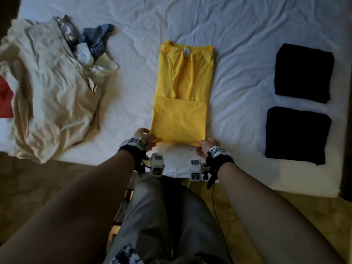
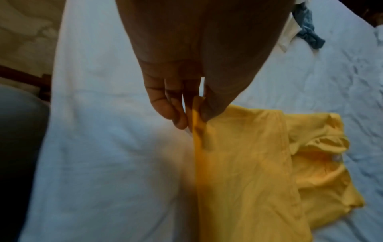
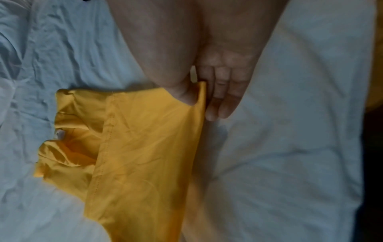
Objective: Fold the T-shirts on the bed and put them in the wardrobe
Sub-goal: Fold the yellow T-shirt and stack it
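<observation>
A yellow T-shirt [image 1: 182, 92] lies in the middle of the white bed [image 1: 238, 35], sides folded in and its bottom part doubled up toward the collar. My left hand [image 1: 145, 137] pinches the near left corner of the folded edge, thumb on top and fingers [image 2: 165, 104] beneath the yellow T-shirt [image 2: 238, 163]. My right hand [image 1: 206, 146] pinches the near right corner of the yellow T-shirt [image 3: 145, 147], thumb over the cloth and fingers [image 3: 223, 98] under it. Both corners are raised slightly off the sheet.
Two folded black shirts [image 1: 302, 73] [image 1: 297, 134] lie at the right of the bed. A crumpled beige garment [image 1: 47, 92] with white and blue-grey clothes [image 1: 99, 39] is heaped at the left, beside something red [image 1: 5, 98]. The bed's near edge is just below my wrists.
</observation>
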`<control>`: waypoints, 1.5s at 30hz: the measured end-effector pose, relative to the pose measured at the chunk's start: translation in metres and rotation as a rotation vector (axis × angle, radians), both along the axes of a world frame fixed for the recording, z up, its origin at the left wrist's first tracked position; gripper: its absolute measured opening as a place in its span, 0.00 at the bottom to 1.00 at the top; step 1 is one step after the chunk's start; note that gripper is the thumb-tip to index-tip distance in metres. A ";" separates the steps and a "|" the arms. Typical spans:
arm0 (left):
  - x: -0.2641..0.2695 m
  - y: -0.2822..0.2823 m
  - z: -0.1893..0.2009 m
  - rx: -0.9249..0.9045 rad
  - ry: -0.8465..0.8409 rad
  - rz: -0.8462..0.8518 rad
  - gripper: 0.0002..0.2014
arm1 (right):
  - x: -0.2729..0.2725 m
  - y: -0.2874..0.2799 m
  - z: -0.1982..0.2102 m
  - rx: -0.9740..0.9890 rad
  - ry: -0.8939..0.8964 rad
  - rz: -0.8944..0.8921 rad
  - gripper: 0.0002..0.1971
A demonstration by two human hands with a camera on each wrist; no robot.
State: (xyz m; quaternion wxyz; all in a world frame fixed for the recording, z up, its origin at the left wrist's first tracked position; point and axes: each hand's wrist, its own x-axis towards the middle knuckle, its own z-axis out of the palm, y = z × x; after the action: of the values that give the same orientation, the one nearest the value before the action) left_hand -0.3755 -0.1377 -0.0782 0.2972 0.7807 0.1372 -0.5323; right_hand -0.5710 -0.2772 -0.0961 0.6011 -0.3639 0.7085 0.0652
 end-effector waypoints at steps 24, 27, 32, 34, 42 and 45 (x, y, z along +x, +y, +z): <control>0.054 -0.055 0.096 -0.258 -0.691 -0.519 0.08 | 0.018 -0.055 0.104 -0.615 -0.159 0.388 0.06; 0.082 -0.092 0.100 -0.270 -0.762 -0.583 0.10 | 0.045 -0.091 0.116 -0.704 -0.131 0.419 0.09; 0.125 -0.156 0.093 -0.222 -0.736 -0.549 0.10 | 0.094 -0.150 0.109 -0.816 0.004 0.507 0.10; 0.143 -0.180 0.085 -0.166 -0.723 -0.565 0.09 | 0.112 -0.171 0.102 -0.756 0.003 0.475 0.11; 0.197 -0.253 0.016 -0.094 -0.593 -0.515 0.11 | 0.170 -0.236 0.037 -0.648 0.081 0.397 0.13; 0.209 -0.270 -0.005 -0.080 -0.489 -0.495 0.11 | 0.185 -0.253 0.010 -0.628 0.119 0.408 0.14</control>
State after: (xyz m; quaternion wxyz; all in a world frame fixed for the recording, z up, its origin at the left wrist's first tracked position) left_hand -0.1661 -0.4082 -0.0832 0.2134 0.8825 -0.1525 -0.3903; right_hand -0.3861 -0.5305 -0.0860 0.3927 -0.6596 0.6407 -0.0155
